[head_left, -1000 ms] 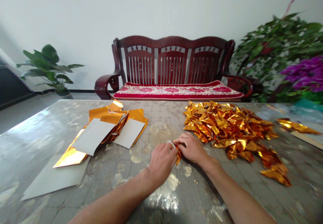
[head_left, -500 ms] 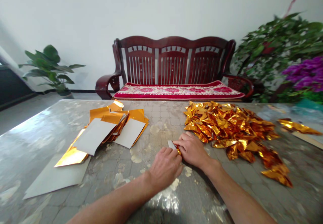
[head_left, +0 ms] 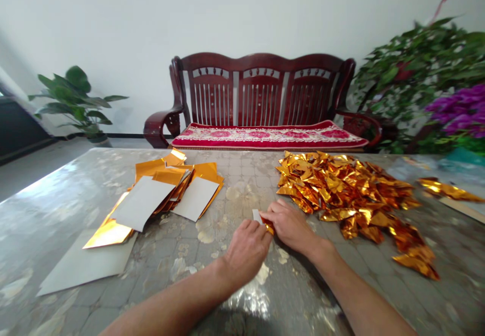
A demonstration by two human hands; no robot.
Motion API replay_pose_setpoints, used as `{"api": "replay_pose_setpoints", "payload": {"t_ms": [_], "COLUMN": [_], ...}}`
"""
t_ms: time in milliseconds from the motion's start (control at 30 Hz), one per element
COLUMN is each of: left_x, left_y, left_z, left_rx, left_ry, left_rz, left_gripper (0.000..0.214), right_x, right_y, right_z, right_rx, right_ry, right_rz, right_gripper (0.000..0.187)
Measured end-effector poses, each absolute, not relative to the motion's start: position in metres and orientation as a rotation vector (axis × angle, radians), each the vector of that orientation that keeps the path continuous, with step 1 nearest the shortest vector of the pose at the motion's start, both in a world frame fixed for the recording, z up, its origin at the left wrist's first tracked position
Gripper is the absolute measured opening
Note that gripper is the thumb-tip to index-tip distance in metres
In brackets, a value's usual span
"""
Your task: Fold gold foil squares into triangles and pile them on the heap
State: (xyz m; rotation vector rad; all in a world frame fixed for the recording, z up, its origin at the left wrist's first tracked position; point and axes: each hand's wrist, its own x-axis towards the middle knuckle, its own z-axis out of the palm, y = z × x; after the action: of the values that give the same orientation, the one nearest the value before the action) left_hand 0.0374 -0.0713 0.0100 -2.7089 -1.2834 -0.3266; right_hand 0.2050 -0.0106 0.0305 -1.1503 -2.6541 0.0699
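My left hand (head_left: 247, 252) and my right hand (head_left: 290, 226) meet just below the middle of the table. Between their fingertips they pinch a small folded piece of gold foil (head_left: 267, 225), its white paper-backed corner (head_left: 257, 216) sticking up. Just beyond my right hand lies a large heap of folded gold foil triangles (head_left: 341, 189), which spreads toward the lower right. Left of my hands is a loose stack of gold foil sheets (head_left: 166, 187) with white backing showing. Neither hand touches the heap or the stack.
The table has a glossy, mottled floral top (head_left: 212, 275). A grey card (head_left: 87, 268) lies at the front left. A gold foil strip (head_left: 449, 189) rests on a pale board (head_left: 464, 209) at the right. Beyond stand a dark wooden bench (head_left: 261, 93) and potted plants (head_left: 417, 73).
The foil piece between my fingers looks shorter and more tightly folded than a second ago. My left hand has shifted slightly toward my right hand. The heap and stack have not moved.
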Motion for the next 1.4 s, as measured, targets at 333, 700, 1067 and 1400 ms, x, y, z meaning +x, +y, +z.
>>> {"api": "replay_pose_setpoints", "payload": {"t_ms": [333, 700, 1067, 1400], "left_x": [0.018, 0.021, 0.029, 0.019], "left_y": [-0.064, -0.068, -0.07, -0.068], "left_z": [0.021, 0.015, 0.014, 0.013], "left_rx": [-2.667, -2.648, -2.637, -2.68], "left_ry": [-1.382, -1.366, -1.411, -1.364], "left_rz": [-0.216, -0.217, -0.209, -0.236], "left_gripper": [0.007, 0.012, 0.014, 0.018], "right_x": [0.213, 0.216, 0.209, 0.211], "right_y": [-0.003, -0.001, -0.008, -0.007], "right_z": [0.022, 0.018, 0.022, 0.018], "right_rx": [-1.185, -1.091, -1.232, -1.232], "right_ry": [-2.655, -2.549, -2.584, -2.596], "right_rz": [0.166, 0.154, -0.005, 0.002], "right_gripper": [0.021, 0.016, 0.011, 0.022]}}
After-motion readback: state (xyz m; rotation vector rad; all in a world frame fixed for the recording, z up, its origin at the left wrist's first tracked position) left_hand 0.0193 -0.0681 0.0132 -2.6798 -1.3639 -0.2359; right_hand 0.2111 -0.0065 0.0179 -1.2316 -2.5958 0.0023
